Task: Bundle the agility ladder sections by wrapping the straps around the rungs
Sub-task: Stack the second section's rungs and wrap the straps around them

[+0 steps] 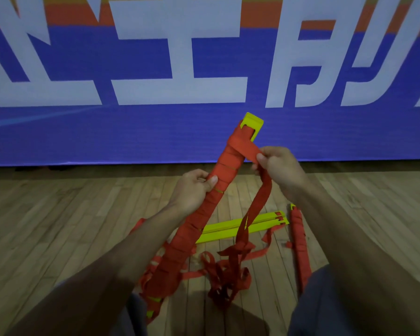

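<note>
Your left hand (194, 187) clamps the stiff wrapped rungs (218, 180); your right hand (277, 166) pinches the limp strap (257, 202) (keep it taut).

Both hands raised — left hand (195, 187) gripping, right hand (278, 166) pinching

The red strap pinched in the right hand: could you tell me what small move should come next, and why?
Probably carry the red strap over and behind the bundle for one more turn near the top. The left hand grips the bundle mid-length, the right hand holds the strap taut just below the bare yellow rung end, and a long tail hangs down to the floor.
</note>
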